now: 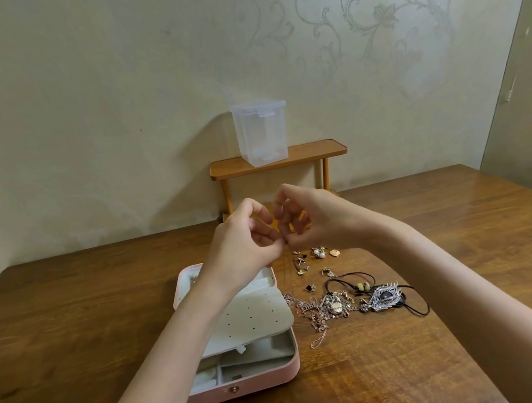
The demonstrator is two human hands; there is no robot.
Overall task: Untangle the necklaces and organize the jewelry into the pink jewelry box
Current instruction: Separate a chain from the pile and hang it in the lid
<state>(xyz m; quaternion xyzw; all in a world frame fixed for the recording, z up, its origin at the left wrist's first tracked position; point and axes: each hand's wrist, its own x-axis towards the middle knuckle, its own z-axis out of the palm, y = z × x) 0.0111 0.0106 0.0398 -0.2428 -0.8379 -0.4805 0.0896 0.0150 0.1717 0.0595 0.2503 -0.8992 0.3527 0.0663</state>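
Soft, even indoor light, faint glare on the wooden table (430, 212); sharp centre, wide-angle bending toward the edges.

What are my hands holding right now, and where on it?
The left hand and right hand meet fingertip to fingertip, pinching something too small to identify. A thin chain seems to hang below them, so probably its end.

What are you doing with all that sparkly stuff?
A person is sorting jewelry at a wooden table. Both hands are raised above it, the left hand and right hand pinching something tiny between their fingertips, too small to make out. The pink jewelry box lies open beside a tangle of necklaces and some loose earrings, which are not put away yet.
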